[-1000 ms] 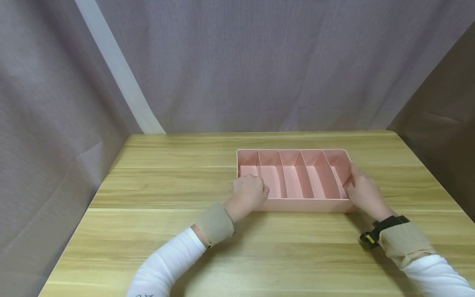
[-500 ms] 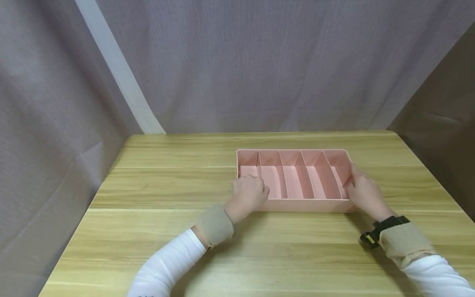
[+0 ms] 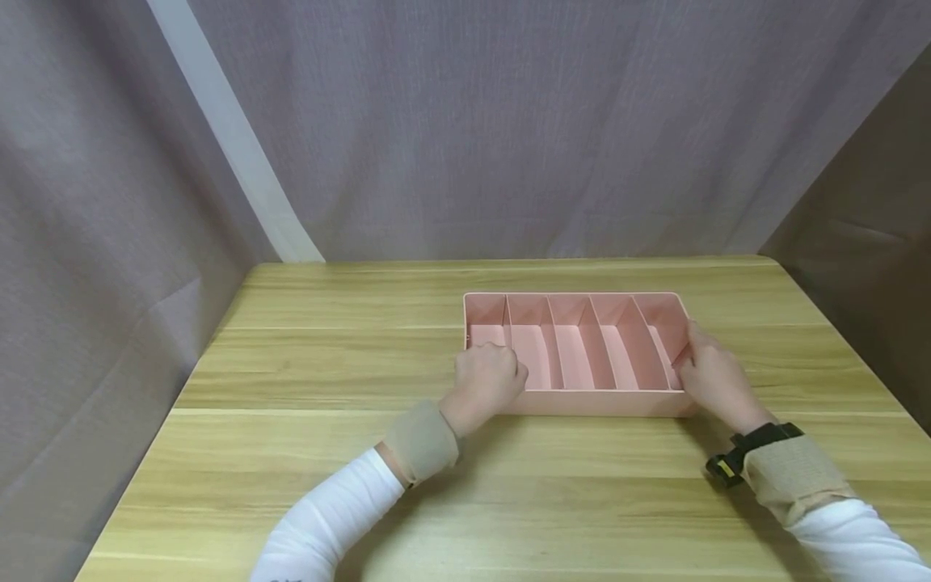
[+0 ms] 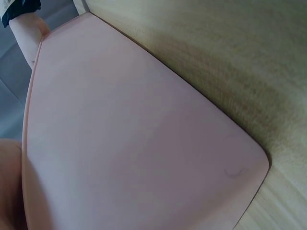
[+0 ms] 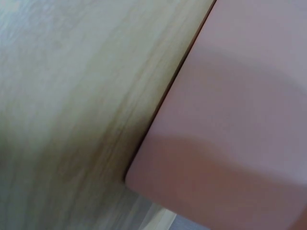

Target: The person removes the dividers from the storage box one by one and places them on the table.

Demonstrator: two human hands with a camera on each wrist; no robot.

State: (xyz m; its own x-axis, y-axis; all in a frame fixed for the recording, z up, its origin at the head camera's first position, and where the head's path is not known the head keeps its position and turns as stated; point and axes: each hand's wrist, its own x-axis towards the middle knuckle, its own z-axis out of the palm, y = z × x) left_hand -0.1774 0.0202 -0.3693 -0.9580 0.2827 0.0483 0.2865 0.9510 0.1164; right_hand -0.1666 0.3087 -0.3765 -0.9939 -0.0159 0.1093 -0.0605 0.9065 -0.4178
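Note:
A pink organizer box (image 3: 604, 402) with several compartments side by side sits on the table, right of centre. Nothing lies in the parts of the compartments that show. My left hand (image 3: 489, 384) grips its left front corner, fingers bent over the rim and hiding part of the leftmost compartment. At the opposite end, my right hand (image 3: 716, 380) holds the right wall, its thumb side at the rim. The left wrist view is mostly filled by the box's smooth outer wall (image 4: 129, 110), with part of my left hand (image 4: 9, 187) at the edge. Only wall and table show in the right wrist view.
The wooden table (image 3: 313, 364) stretches out left of the box and in front of it. Behind the table's far edge hangs a grey curtain (image 3: 465, 129) with a white strip (image 3: 233, 137). A darker cloth (image 3: 873, 210) hangs at the right.

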